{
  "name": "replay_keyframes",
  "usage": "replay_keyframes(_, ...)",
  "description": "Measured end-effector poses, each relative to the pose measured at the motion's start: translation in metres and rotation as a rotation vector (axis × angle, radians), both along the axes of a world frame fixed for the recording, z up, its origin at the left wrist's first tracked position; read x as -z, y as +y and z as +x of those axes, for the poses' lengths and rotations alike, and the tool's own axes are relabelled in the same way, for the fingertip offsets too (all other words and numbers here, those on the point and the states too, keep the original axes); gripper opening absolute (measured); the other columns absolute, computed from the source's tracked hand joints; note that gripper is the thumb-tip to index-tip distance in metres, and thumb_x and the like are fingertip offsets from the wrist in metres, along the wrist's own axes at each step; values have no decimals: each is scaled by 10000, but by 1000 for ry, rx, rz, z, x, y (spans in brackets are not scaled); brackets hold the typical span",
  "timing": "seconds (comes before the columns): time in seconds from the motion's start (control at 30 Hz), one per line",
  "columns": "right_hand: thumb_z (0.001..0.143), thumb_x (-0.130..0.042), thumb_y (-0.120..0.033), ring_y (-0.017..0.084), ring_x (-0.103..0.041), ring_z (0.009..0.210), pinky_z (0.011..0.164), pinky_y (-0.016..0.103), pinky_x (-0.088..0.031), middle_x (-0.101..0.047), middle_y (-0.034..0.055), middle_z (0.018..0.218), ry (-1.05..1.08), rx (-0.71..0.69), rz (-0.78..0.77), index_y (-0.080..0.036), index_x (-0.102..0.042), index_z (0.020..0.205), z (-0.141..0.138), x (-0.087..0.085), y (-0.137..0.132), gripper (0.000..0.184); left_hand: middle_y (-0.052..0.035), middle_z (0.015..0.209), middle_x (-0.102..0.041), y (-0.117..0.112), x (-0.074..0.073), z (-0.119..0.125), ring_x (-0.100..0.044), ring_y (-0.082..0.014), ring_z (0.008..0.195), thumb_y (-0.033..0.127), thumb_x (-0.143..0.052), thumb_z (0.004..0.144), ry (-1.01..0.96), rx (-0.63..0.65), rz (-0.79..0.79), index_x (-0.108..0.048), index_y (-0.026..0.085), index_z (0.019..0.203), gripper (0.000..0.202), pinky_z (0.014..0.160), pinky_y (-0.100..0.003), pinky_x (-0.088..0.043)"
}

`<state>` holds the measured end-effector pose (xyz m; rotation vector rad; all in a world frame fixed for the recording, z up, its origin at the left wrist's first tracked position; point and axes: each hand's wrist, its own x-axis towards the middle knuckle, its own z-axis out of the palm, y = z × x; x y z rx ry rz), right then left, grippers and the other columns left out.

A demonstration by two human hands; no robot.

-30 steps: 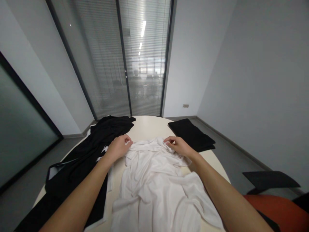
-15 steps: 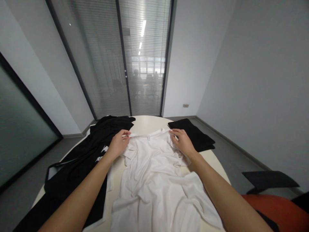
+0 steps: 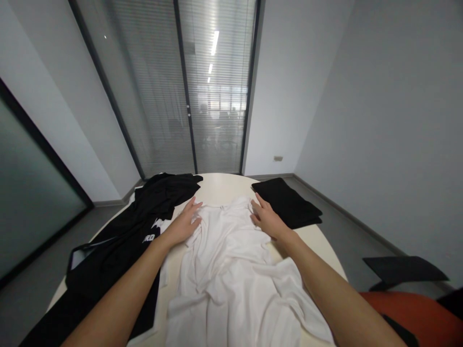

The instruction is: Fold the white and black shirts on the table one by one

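Observation:
A white T-shirt (image 3: 235, 270) lies loosely spread and wrinkled on the table, its collar end away from me. My left hand (image 3: 183, 222) rests at its far left shoulder, fingers spread apart and touching the fabric. At the far right shoulder is my right hand (image 3: 265, 217), its fingers also parted against the cloth. Neither hand pinches the shirt. Under my hands the sleeves are bunched and partly hidden.
Black clothing with white lettering (image 3: 123, 255) covers the left side of the round cream table (image 3: 220, 183). A folded black garment (image 3: 285, 202) lies at the back right. An orange-and-black chair (image 3: 412, 313) stands to the right. Glass panels (image 3: 217, 96) rise behind the table.
Both hands have let go of the shirt's shoulder edges and their fingers have opened. The collar has dropped flatter onto the table.

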<state>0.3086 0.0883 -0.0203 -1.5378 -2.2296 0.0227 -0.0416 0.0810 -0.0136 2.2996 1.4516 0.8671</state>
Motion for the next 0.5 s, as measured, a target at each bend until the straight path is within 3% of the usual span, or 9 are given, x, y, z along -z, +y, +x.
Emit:
replay_keyframes(0.23,949,-521,-295,255,-569,1260,1023,334,-449,-607,129,1371,25,100,-71,-201,-637,1296,1,-12,-3,378,-148,1462,-524,13,10,-14,-472,-282,1382,322,-511,894,158,-255,52,-632,144,1284,446,1172,-418,-348)
replay_keyframes(0.4,934,-528,-221,232,-679,998,801,280,-475,-724,87,1143,91,258,-79,-271,-605,1310,2,-20,-6,387,-159,1344,-626,17,23,-22,-539,-325,1301,330,-518,891,274,-248,-26,-695,156,1209,403,1115,-479,-396)
replay_keyframes(0.5,935,-504,-192,214,-679,909,745,268,-446,-735,69,1052,191,331,-18,-269,-606,1248,5,-25,-6,338,-167,1361,-610,19,28,-21,-534,-310,1308,262,-520,876,281,-214,-16,-677,128,1233,412,1125,-433,-394)
